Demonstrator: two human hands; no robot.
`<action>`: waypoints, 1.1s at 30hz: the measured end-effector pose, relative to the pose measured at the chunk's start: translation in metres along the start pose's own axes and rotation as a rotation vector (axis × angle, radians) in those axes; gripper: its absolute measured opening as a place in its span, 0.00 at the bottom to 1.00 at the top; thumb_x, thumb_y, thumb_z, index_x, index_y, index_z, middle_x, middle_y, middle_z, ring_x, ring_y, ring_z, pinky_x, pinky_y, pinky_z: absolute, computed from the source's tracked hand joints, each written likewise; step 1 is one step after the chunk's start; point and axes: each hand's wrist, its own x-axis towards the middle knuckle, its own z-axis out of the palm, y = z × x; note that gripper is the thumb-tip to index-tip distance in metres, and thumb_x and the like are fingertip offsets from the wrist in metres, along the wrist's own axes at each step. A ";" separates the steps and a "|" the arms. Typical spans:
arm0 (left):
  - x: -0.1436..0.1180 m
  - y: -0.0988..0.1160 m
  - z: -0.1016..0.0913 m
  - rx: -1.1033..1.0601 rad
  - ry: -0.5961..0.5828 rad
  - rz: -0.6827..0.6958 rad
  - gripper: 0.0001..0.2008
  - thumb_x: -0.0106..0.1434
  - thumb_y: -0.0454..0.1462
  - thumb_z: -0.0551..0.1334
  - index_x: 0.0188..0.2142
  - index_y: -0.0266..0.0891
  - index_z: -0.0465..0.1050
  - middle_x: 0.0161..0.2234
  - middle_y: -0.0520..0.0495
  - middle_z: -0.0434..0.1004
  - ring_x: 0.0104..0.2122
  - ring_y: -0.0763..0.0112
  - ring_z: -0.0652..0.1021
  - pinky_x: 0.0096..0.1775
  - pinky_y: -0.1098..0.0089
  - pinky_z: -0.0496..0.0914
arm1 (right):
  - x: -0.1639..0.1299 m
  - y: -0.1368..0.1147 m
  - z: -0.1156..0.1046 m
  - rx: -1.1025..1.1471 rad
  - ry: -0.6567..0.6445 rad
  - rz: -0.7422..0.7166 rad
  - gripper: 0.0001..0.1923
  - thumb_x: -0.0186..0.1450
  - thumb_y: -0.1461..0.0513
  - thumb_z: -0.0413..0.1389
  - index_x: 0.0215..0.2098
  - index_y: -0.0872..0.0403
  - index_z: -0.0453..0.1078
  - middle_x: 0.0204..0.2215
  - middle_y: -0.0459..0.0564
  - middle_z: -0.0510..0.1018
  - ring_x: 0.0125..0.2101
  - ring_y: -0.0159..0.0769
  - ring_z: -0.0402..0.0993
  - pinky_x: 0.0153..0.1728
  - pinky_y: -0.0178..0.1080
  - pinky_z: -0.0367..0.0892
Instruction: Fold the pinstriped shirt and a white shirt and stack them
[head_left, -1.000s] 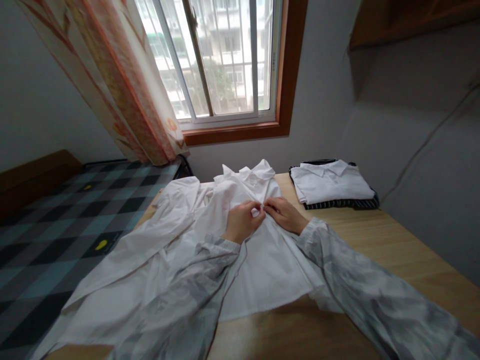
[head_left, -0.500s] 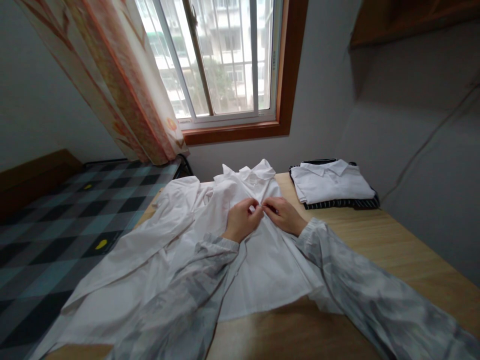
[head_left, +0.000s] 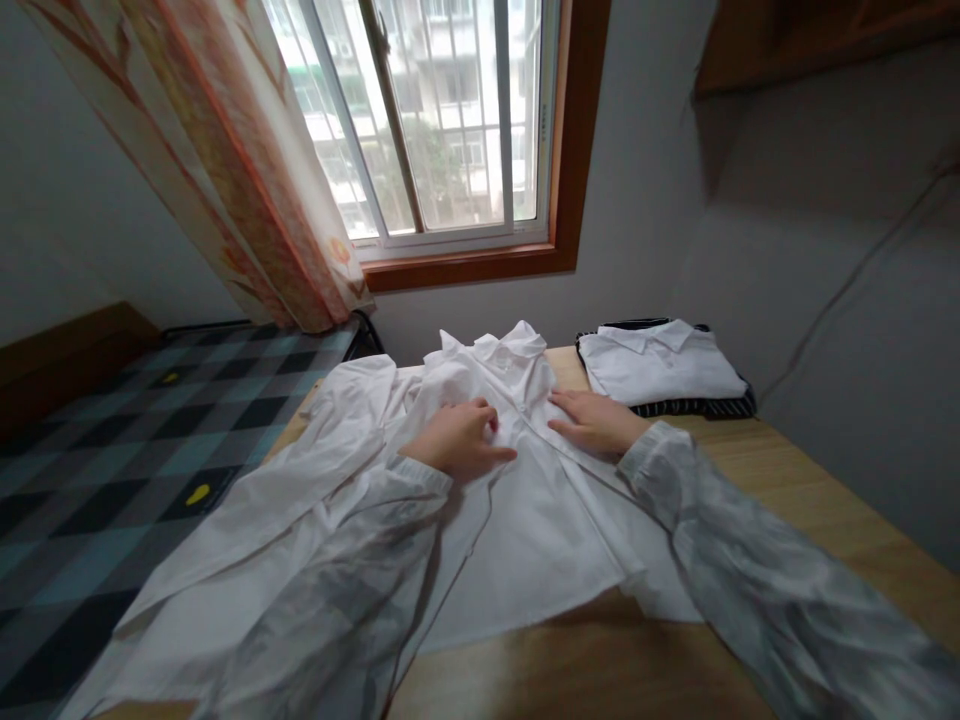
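A white shirt (head_left: 517, 540) lies spread on the wooden table, its collar toward the window. Its front edges meet near the chest and part lower down. My left hand (head_left: 461, 440) rests over the shirt's left front with thumb and fingers apart. On the other side of the front edge, my right hand (head_left: 596, 422) lies on the cloth, fingers stretched out. Neither hand grips anything. More white cloth (head_left: 255, 530), with a long sleeve, is spread to the left, partly hidden behind my left forearm.
A folded white shirt (head_left: 664, 362) sits on black striped clothing (head_left: 694, 407) at the table's (head_left: 810, 500) back right. To the left is a bed (head_left: 142, 460) with a checked cover. A curtain (head_left: 247, 190) hangs beside the window (head_left: 457, 130), and a wooden shelf (head_left: 825, 55) juts out at upper right.
My hands were pinched together at the shirt's front. They have moved apart, left hand leftward and right hand rightward, and their fingers have opened.
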 end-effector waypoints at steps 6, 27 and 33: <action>-0.016 0.022 -0.021 0.214 -0.273 -0.082 0.23 0.50 0.58 0.79 0.31 0.44 0.82 0.29 0.48 0.81 0.28 0.62 0.74 0.36 0.63 0.63 | -0.016 -0.033 -0.045 -0.116 -0.190 0.057 0.32 0.59 0.39 0.73 0.50 0.51 0.81 0.48 0.59 0.86 0.44 0.55 0.84 0.42 0.45 0.71; 0.013 -0.015 0.024 -0.131 0.333 -0.175 0.13 0.72 0.46 0.64 0.33 0.43 0.78 0.26 0.49 0.76 0.28 0.65 0.73 0.34 0.66 0.60 | 0.005 -0.029 -0.002 -0.160 0.213 0.315 0.14 0.77 0.52 0.58 0.42 0.49 0.82 0.39 0.54 0.89 0.41 0.46 0.84 0.38 0.41 0.64; 0.023 -0.020 0.054 -0.706 0.241 0.048 0.25 0.71 0.58 0.62 0.29 0.43 0.64 0.25 0.57 0.59 0.27 0.72 0.62 0.30 0.69 0.56 | 0.012 -0.020 -0.003 0.270 0.403 0.238 0.11 0.73 0.54 0.62 0.36 0.50 0.82 0.35 0.49 0.88 0.33 0.39 0.80 0.37 0.40 0.66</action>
